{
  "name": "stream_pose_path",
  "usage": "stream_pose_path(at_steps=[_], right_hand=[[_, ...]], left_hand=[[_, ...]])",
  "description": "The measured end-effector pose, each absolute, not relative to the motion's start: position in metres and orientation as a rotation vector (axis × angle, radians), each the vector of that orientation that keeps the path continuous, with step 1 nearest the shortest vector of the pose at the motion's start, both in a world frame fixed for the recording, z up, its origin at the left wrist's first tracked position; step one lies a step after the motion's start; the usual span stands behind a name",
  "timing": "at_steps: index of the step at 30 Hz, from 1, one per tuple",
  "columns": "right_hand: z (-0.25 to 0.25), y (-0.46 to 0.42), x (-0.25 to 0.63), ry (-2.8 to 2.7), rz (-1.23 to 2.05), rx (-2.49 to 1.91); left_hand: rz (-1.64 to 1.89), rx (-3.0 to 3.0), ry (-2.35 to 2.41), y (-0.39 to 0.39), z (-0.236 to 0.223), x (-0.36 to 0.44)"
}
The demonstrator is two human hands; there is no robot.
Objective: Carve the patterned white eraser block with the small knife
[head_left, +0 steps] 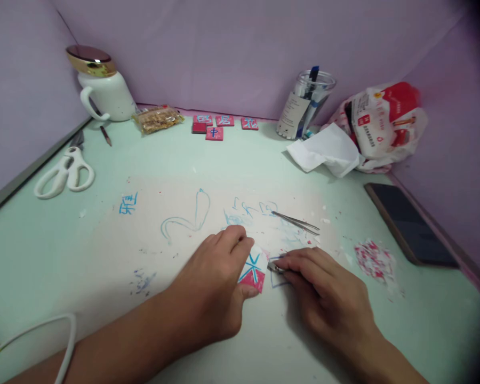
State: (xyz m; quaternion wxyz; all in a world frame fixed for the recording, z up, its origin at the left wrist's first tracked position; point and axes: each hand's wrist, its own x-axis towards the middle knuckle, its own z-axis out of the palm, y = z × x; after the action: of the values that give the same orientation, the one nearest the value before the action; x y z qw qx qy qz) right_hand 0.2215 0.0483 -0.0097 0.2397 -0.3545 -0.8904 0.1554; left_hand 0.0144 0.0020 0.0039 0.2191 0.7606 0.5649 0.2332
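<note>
My left hand [220, 277] pinches a small red rubber block [253, 269] with a blue-inked character on its face, holding it down on the pale work sheet [116, 245]. My right hand [324, 288] is closed around a small metal carving tool [275, 267], its tip touching the block's right edge. Metal tweezers [296, 222] lie on the sheet just beyond both hands.
Several carved red blocks [220, 126] lie at the back. White scissors [66, 170], a white jug [104, 88] and a snack packet [158, 118] are left. A pen jar [306, 104], tissue [326, 149], plastic bag [388, 125], phone [410, 224] and red shavings [374, 260] are right. A white cable [66, 341] runs front left.
</note>
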Motion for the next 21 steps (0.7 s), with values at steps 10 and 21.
stream_pose_path(at_steps=[10, 21], right_hand=[[-0.0104, 0.0409, 0.2176, -2.392, 0.282, -1.095], [-0.0105, 0.0428, 0.2162, -2.406, 0.333, -1.055]], left_hand=[[0.632, 2.096, 1.560, 0.0013, 0.0037, 0.0131], [0.636, 2.094, 1.568, 0.0020, 0.0037, 0.0139]])
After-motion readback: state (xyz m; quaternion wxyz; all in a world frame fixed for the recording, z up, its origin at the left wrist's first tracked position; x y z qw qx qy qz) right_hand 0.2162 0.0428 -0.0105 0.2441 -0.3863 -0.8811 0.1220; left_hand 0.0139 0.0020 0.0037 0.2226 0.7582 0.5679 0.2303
